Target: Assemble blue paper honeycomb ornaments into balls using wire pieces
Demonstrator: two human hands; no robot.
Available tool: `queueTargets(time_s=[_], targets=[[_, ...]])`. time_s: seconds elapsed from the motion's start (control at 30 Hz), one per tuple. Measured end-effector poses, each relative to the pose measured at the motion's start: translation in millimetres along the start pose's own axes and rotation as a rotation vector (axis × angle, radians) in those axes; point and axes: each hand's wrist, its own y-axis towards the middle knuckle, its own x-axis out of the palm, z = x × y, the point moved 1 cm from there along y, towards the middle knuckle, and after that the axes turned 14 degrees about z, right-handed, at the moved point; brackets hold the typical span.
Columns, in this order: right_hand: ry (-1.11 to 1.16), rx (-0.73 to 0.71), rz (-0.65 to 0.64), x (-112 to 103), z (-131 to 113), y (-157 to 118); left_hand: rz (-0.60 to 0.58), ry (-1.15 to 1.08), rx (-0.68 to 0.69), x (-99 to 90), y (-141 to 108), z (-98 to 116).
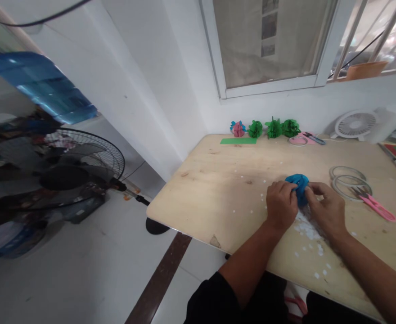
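Note:
A rounded blue paper flower [298, 182] with folded layers is held between my two hands, just above the wooden table [191, 193]. My left hand [281, 204] pinches its left side with bent fingers. From the right, my right hand [326, 210] grips its edge between thumb and fingertips. Small white paper bits [308, 229] lie scattered under and in front of the hands. To the right of my right hand are wire rings [351, 186] and pink thread snips [379, 209], whose blades overlap one ring.
Along the wall sit a pink and blue paper flower [238, 129], several green ones [274, 128] and a green strip [238, 141]. A small white fan [356, 123] stands at the back right. Left of the table are a large floor fan [66, 175] and a blue water bottle [42, 87].

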Motion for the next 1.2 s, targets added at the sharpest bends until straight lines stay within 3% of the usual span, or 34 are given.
queueTargets(time_s=[0.2,0.3,0.43,0.6,0.83,1.03,1.2], targets=[[-0.034,-0.101,0.01,-1.6,-0.8,1.6,-0.002,-0.024,0.013,2.0,-1.7,-0.2],[-0.017,-0.078,0.001,-0.7,1.3,1.6,0.012,-0.069,0.0,1.6,-1.4,-0.6],[0.024,-0.051,-0.058,3.7,6.3,0.2,0.034,-0.086,-0.106,0.1,2.1,-2.5],[0.046,-0.136,-0.106,9.6,11.0,-2.4,0.071,-0.096,-0.197,-0.6,4.6,-5.5],[-0.021,-0.008,-0.149,7.8,12.8,-1.5,0.041,-0.037,-0.112,1.9,-0.3,-5.0],[-0.049,0.082,-0.104,3.8,9.9,1.1,0.026,-0.066,-0.002,0.0,-0.8,-3.2],[-0.031,0.168,-0.054,0.0,6.5,6.3,0.048,-0.152,-0.006,0.2,-2.1,-2.5]])
